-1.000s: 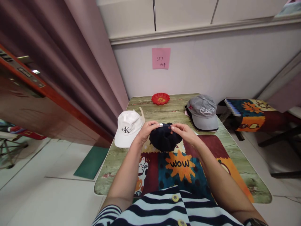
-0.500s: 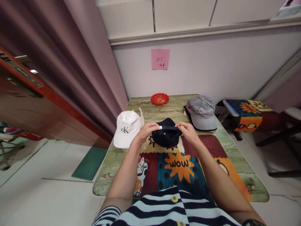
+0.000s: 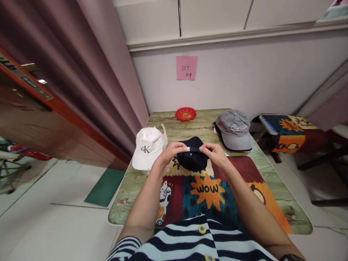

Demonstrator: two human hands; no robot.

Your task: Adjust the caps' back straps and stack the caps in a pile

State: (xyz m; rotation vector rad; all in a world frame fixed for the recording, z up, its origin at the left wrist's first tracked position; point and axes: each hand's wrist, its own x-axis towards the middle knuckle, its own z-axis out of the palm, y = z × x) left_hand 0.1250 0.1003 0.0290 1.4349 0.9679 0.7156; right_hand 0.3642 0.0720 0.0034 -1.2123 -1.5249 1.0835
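Your left hand (image 3: 172, 154) and right hand (image 3: 216, 153), fingers (image 3: 180, 145) pinching tight on the strap (image 3: 194, 149) of the dark cap (image 3: 192, 161), white cap (image 3: 152, 143) beside your left.

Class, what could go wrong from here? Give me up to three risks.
The navy cap could slip: the left grip and right grip seem to pinch just its strap.
The left grip might knock the white cap, which looks close by.
The grey cap sits near the edge of the table, so a bump could drop it.
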